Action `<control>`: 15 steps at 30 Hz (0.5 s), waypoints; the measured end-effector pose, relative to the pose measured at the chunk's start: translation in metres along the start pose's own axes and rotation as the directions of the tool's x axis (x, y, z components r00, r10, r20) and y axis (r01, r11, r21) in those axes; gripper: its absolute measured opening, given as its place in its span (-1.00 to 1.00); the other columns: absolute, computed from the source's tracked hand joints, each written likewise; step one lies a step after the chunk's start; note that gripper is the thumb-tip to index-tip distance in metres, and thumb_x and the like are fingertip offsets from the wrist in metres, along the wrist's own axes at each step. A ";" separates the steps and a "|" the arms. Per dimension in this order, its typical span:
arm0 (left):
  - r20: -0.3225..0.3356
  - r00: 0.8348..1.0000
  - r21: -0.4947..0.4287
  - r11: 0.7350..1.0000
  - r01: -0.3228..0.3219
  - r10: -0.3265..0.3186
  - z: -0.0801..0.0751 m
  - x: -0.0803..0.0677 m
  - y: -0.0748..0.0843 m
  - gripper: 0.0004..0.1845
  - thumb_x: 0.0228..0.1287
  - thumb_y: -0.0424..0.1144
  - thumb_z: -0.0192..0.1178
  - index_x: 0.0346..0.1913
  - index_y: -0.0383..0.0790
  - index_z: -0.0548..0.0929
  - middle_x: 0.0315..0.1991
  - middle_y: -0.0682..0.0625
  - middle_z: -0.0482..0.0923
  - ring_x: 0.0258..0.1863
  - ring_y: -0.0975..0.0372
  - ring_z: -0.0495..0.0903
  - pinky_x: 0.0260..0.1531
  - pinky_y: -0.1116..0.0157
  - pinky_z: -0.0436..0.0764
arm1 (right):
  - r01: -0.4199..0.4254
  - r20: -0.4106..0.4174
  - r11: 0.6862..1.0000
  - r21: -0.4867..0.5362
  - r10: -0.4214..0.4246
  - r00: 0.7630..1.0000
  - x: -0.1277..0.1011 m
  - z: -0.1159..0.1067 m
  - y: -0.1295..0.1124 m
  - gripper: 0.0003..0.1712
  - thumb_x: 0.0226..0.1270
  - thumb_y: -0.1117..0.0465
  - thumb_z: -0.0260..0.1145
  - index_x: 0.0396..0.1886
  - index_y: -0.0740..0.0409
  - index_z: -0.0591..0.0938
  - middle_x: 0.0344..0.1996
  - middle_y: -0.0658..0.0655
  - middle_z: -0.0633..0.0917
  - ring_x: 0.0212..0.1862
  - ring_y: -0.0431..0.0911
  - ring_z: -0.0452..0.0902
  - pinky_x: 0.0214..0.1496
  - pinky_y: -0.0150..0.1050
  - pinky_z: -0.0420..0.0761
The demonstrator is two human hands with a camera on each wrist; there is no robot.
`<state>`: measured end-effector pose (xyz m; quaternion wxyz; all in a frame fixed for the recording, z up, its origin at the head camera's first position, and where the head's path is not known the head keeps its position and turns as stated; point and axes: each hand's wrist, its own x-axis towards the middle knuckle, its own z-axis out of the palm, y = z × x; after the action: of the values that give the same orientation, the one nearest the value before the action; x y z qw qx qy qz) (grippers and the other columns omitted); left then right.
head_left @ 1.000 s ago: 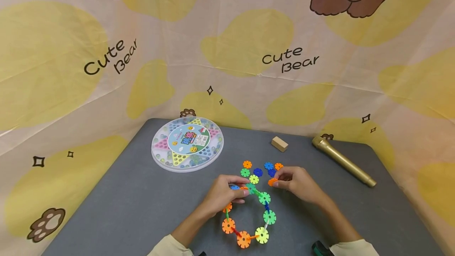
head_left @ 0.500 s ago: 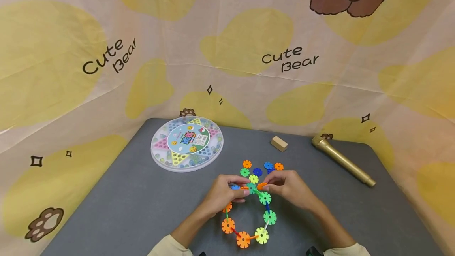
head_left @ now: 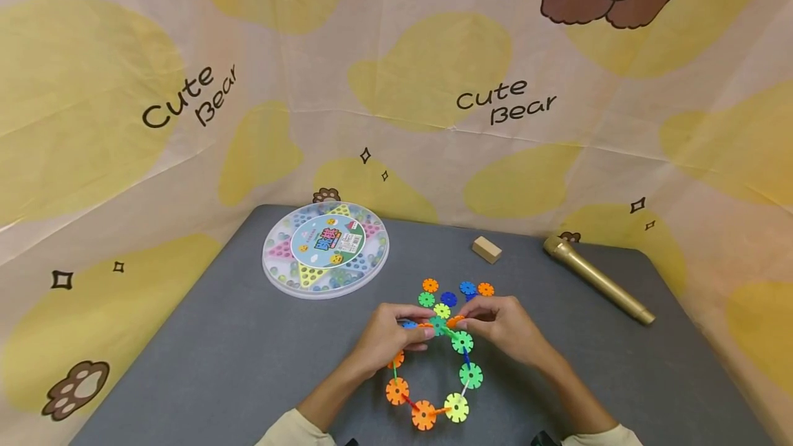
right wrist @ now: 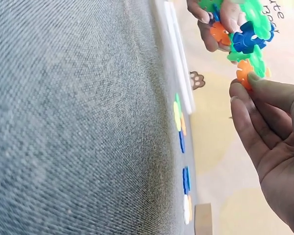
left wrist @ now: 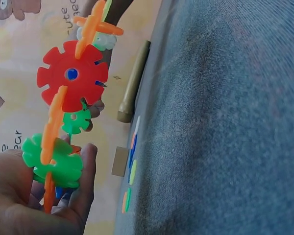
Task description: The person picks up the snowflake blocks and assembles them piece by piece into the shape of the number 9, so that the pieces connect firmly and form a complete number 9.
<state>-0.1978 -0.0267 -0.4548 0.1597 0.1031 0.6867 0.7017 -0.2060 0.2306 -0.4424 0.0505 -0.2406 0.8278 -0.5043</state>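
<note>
A ring of interlocked snowflake discs (head_left: 442, 370) is shown at the near centre of the grey desk (head_left: 248, 349), its far end lifted between two hands. The far-left end of the ring is held by the left hand (head_left: 387, 339), whose fingers are curled round a green disc (left wrist: 53, 161) and the orange pieces slotted through it, as seen in the left wrist view. An orange disc (head_left: 456, 322) is pinched between thumb and fingertips of the right hand (head_left: 504, 329), so that this grip is clamped on the disc, which is held against the ring's far end at about 12 o'clock. In the right wrist view the same orange disc (right wrist: 245, 72) is seen at the fingertips (right wrist: 257, 78), just beside a blue disc (right wrist: 245, 41) of the ring.

Loose discs (head_left: 455, 292) in orange, green, yellow and blue are seen flat on the desk just beyond the hands. A round game box (head_left: 326, 248) is placed at about 10 o'clock from the ring, a wooden block (head_left: 487, 250) at about 1 o'clock, and a gold microphone (head_left: 597, 279) at about 2 o'clock. The desk is backed by a cloth (head_left: 396, 74) printed with yellow patches and bear paws.
</note>
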 end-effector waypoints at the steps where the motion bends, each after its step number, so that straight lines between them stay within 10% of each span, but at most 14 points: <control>1: -0.001 1.000 -0.002 1.000 0.001 -0.001 0.000 0.000 0.000 -0.75 0.36 -0.41 0.43 0.06 -0.34 0.82 0.00 -0.16 0.78 -0.10 -0.13 0.82 -0.22 0.20 0.81 | -0.001 -0.005 1.000 0.000 0.001 1.000 0.000 0.000 0.000 -0.96 0.42 0.22 0.50 -0.19 0.05 0.83 -0.28 0.01 0.85 -0.23 -0.16 0.82 -0.11 -0.29 0.77; 15: -0.006 1.000 -0.002 1.000 -0.008 0.008 0.000 -0.002 0.002 -0.75 0.37 -0.40 0.43 0.07 -0.34 0.82 0.02 -0.17 0.77 -0.09 -0.14 0.81 -0.20 0.20 0.81 | 0.002 -0.022 1.000 0.026 -0.002 1.000 -0.001 0.001 0.000 -0.94 0.42 0.25 0.49 -0.17 0.10 0.82 -0.27 0.05 0.85 -0.25 -0.14 0.82 -0.14 -0.27 0.77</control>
<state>-0.1960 -0.0277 -0.4527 0.1550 0.1038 0.6860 0.7033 -0.2049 0.2299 -0.4433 0.0442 -0.2353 0.8213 -0.5178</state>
